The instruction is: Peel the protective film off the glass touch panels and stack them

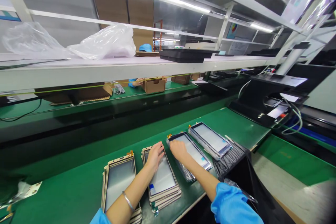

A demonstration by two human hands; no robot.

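Observation:
Four stacks of flat screen panels lie in a row on the green bench. My left hand [155, 156] rests over the upper part of the second stack [164, 178], its fingers stretched and a little bent near the top edge. That stack has pale frames, and its top screen carries a small blue tab. My right hand [179, 150] is closed at the upper left corner of the third stack [195, 152], whose panels look glossy and dark-edged. What its fingertips pinch is hidden. To the left stands a pale-framed stack [120, 175], partly behind my left forearm.
The fourth panel stack [211, 138] lies at the right, beside dark grey strips [231, 159] at the bench's front edge. A white shelf [118, 70] crosses above, with plastic bags [105, 43] and a black tray [186, 55]. Across the bench, another person's hand touches a cardboard box [154, 85].

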